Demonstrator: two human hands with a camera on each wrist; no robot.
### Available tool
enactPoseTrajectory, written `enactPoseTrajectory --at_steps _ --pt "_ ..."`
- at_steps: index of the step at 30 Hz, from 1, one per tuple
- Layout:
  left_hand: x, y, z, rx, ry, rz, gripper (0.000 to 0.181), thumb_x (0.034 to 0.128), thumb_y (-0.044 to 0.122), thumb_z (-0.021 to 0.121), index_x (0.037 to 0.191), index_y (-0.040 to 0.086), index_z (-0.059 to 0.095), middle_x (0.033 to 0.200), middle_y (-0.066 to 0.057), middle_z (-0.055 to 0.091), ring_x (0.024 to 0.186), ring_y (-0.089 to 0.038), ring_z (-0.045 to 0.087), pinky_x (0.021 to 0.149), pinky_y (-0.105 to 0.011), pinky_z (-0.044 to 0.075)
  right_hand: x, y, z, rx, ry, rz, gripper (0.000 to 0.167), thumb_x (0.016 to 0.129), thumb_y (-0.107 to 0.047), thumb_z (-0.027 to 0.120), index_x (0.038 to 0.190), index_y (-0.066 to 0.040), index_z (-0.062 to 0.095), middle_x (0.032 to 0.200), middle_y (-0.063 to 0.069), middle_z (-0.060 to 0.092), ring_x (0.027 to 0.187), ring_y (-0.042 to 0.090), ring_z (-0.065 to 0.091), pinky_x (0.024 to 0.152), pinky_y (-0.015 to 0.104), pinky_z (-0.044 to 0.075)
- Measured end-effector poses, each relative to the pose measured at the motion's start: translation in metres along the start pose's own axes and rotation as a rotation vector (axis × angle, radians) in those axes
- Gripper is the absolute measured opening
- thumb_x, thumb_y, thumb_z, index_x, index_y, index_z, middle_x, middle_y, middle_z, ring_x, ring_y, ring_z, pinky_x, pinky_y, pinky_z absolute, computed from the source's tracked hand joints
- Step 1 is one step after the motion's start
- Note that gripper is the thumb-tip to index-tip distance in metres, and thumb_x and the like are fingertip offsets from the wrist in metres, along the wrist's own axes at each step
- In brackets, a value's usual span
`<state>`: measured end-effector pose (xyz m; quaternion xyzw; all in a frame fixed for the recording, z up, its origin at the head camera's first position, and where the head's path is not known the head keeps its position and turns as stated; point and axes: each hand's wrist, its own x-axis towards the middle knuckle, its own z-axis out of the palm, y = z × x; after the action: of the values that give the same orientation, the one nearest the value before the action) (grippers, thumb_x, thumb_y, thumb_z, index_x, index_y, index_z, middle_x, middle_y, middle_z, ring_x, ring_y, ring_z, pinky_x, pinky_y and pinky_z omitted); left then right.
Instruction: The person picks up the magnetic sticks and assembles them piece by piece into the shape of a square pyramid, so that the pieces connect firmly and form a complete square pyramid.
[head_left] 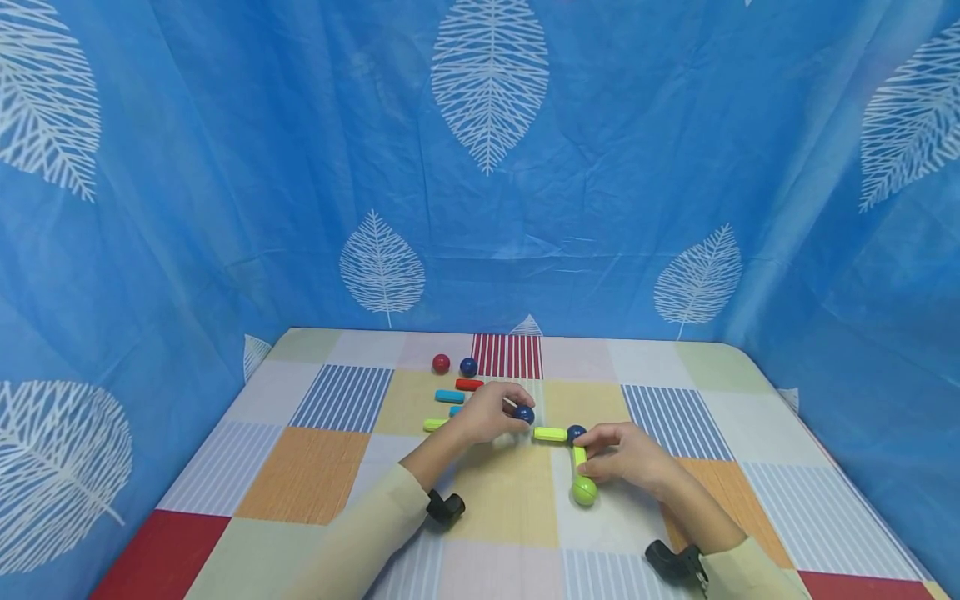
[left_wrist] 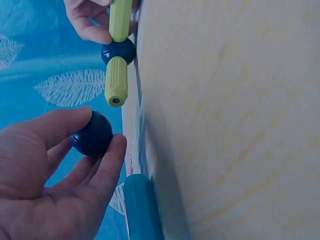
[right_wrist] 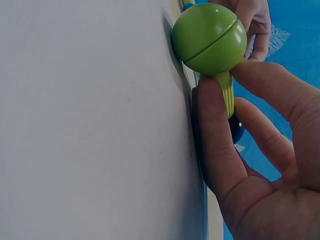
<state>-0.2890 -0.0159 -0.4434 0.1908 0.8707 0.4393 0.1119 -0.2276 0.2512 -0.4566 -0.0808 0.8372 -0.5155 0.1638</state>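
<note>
My left hand (head_left: 491,412) pinches a dark blue ball (left_wrist: 93,135) between thumb and fingers. Just right of that ball, in the head view, points the free end of a yellow-green rod (head_left: 551,434). This rod joins a second dark blue ball (head_left: 576,433), from which another yellow-green rod (head_left: 579,460) runs toward me to a green ball (right_wrist: 210,39). My right hand (head_left: 626,454) grips this second rod near the green ball. A gap separates the held blue ball from the rod end in the left wrist view.
Behind and left of my left hand lie a red ball (head_left: 441,363), a dark blue ball (head_left: 468,367), a red rod (head_left: 469,384), blue rods (head_left: 450,396) and a yellow-green rod (head_left: 434,425). A blue leaf-patterned curtain (head_left: 600,167) surrounds the patchwork-covered table (head_left: 502,517).
</note>
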Motion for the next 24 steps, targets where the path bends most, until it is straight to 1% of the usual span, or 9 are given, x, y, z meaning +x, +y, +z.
enactPoseTrajectory --at_steps 3,7,13,19,24 --pt "-0.0026 -0.0016 0.0005 0.049 0.002 0.01 0.024 0.0852 0.014 0.084 0.107 0.018 0.074 0.11 0.002 0.072 0.097 -0.014 0.065 0.091 -0.033 0.059 0.0003 0.0006 0.0001 0.007 -0.002 -0.003 0.043 0.08 -0.012 0.087 0.119 -0.002 0.072 0.107 0.015 0.066 0.085 0.021 0.066 0.075 0.033 0.062" --pt "-0.0052 -0.0036 0.002 0.096 -0.014 0.033 0.024 0.0841 0.015 0.085 0.104 0.019 0.073 0.104 0.006 0.074 0.091 -0.01 0.063 0.091 -0.03 0.057 0.0004 0.001 -0.0001 0.015 -0.003 -0.007 0.043 0.08 -0.012 0.087 0.119 -0.001 0.072 0.106 0.015 0.066 0.084 0.021 0.067 0.075 0.033 0.063" --pt "-0.0079 -0.0017 0.0038 0.111 -0.04 0.038 0.022 0.0828 0.014 0.086 0.098 0.02 0.072 0.098 0.007 0.074 0.085 -0.01 0.062 0.085 -0.028 0.055 -0.0005 0.0012 -0.0009 0.009 -0.007 -0.011 0.043 0.081 -0.012 0.086 0.12 -0.001 0.072 0.107 0.015 0.066 0.084 0.022 0.067 0.075 0.032 0.063" --pt "-0.008 0.0016 0.0053 0.151 -0.057 0.038 0.021 0.0831 0.014 0.086 0.096 0.018 0.07 0.097 0.006 0.075 0.083 -0.01 0.062 0.084 -0.027 0.055 -0.0011 0.001 -0.001 0.006 -0.007 -0.012 0.043 0.081 -0.012 0.086 0.12 -0.001 0.072 0.108 0.016 0.066 0.084 0.022 0.066 0.076 0.033 0.063" --pt "-0.006 0.0013 0.006 0.154 -0.056 0.05 0.019 0.0838 0.013 0.085 0.095 0.017 0.07 0.096 0.005 0.075 0.082 -0.008 0.062 0.082 -0.026 0.055 -0.0014 -0.0014 -0.0006 0.006 -0.003 -0.01 0.043 0.081 -0.013 0.086 0.12 -0.001 0.072 0.107 0.016 0.066 0.084 0.022 0.066 0.075 0.033 0.063"
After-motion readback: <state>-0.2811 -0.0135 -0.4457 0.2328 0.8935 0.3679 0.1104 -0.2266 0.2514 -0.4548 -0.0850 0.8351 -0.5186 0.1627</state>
